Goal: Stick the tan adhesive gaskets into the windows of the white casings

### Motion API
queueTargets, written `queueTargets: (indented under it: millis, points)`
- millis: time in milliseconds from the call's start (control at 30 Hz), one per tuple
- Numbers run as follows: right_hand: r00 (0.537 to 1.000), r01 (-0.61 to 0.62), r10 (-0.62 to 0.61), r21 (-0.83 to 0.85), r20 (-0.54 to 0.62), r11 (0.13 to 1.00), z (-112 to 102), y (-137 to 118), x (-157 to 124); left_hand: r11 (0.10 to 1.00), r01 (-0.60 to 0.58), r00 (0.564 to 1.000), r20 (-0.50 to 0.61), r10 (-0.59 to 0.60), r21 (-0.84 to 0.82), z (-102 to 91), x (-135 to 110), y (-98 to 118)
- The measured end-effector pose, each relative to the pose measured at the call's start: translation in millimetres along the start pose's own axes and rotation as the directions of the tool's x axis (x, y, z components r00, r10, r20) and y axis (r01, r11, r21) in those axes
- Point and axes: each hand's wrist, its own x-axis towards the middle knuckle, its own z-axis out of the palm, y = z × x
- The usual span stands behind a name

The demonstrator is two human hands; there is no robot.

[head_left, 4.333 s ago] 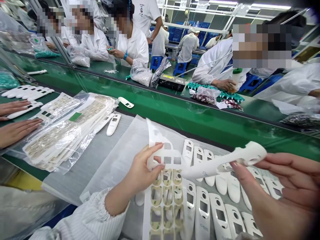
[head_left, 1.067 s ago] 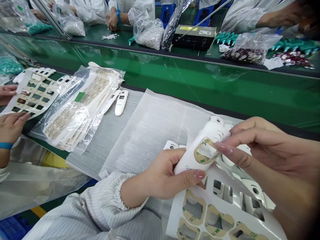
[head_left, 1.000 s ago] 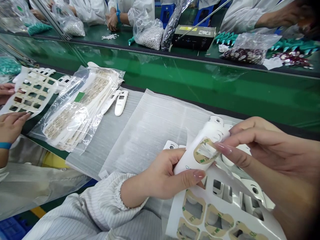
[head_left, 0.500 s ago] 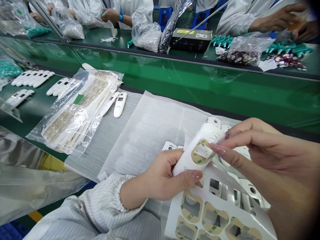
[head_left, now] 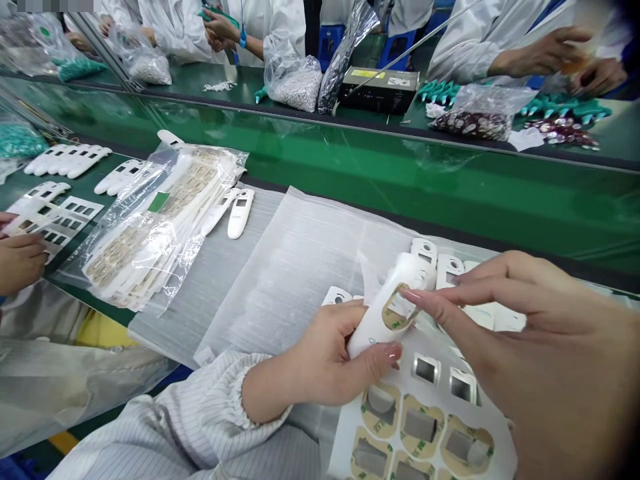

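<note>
My left hand (head_left: 335, 353) is wrapped round a white plastic handheld-device housing (head_left: 373, 327), tilted up to the right. A tan ring-shaped adhesive sticker (head_left: 393, 313) lies over the window of this housing. At the sticker's upper right edge is the thumb of my right hand (head_left: 505, 327), its fingers bent close to the housing. Below both hands spreads a white backing sheet (head_left: 405, 377) with several tan stickers and cut-out windows. What holds the sheet is hidden. More white housings (head_left: 450, 267) lie behind my right hand, partly covered by it.
Left of centre lies a clear bag of sticker sheets (head_left: 165, 220), with two housings (head_left: 241, 213) beside it. White foam sheeting (head_left: 280, 267) covers the bench. At far left, a co-worker's hand (head_left: 23, 260) holds a sticker sheet. Beyond the green barrier (head_left: 350, 167), co-workers handle parts.
My right thumb has shifted slightly left along the sticker, and the housing has turned a little. The backing sheet lies flatter. A co-worker's hands with a sheet have come into view at left.
</note>
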Motion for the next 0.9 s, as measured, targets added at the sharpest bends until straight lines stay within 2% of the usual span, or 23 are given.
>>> queueTargets:
  millis: [100, 167, 200, 267, 300, 367, 467, 633, 733, 800, 900]
  points:
    - [0.994, -0.062, 0.049, -0.140, -0.097, 0.988, -0.7, -4.3, 6.1, 1.000, 0.015, 1.000, -0.018, -0.016, -0.007, 0.2, -1.3, -0.3]
    - [0.993, -0.106, 0.100, -0.122, -0.060, 0.987, -2.1, 1.0, 11.4, 0.999, 0.037, 0.999, -0.025, -0.037, -0.026, 0.3, -2.5, 0.5]
    - [0.992, -0.124, 0.123, -0.072, -0.013, 0.990, -2.8, 6.2, 14.2, 0.998, 0.048, 0.999, -0.023, -0.049, -0.045, 0.3, -3.1, 1.2]
    - [0.978, -0.157, 0.144, 0.076, 0.152, 0.985, -3.6, 19.5, 19.8, 0.993, 0.066, 0.997, -0.023, -0.069, -0.097, 0.3, -3.8, 2.9]
    - [0.955, -0.185, 0.143, 0.147, 0.258, 0.972, -3.7, 26.1, 22.3, 0.989, 0.076, 0.997, -0.023, -0.080, -0.124, 0.2, -3.9, 3.8]
    - [0.883, -0.263, 0.128, 0.250, 0.452, 0.932, -3.8, 35.8, 26.4, 0.983, 0.095, 0.994, -0.031, -0.101, -0.157, 0.0, -3.8, 5.7]
    - [0.797, -0.354, 0.096, 0.331, 0.597, 0.875, -4.6, 39.2, 30.0, 0.974, 0.128, 0.990, -0.038, -0.138, -0.188, -0.5, -3.3, 7.5]
    - [0.740, -0.403, 0.026, 0.413, 0.672, 0.817, -5.2, 32.7, 31.0, 0.949, 0.188, 0.979, -0.031, -0.202, -0.254, -1.1, -4.4, 7.7]
    - [0.781, -0.360, 0.018, 0.427, 0.624, 0.829, -2.5, 29.4, 29.1, 0.945, 0.194, 0.978, -0.030, -0.208, -0.263, -1.3, -5.3, 7.0]
    - [0.791, -0.368, 0.043, 0.419, 0.610, 0.830, -0.8, 27.5, 28.0, 0.956, 0.172, 0.982, -0.037, -0.186, -0.236, -1.8, -5.4, 6.5]
    - [0.743, -0.471, 0.052, 0.466, 0.668, 0.749, 0.2, 27.0, 29.2, 0.978, 0.118, 0.991, -0.041, -0.127, -0.174, -3.0, -4.9, 6.4]
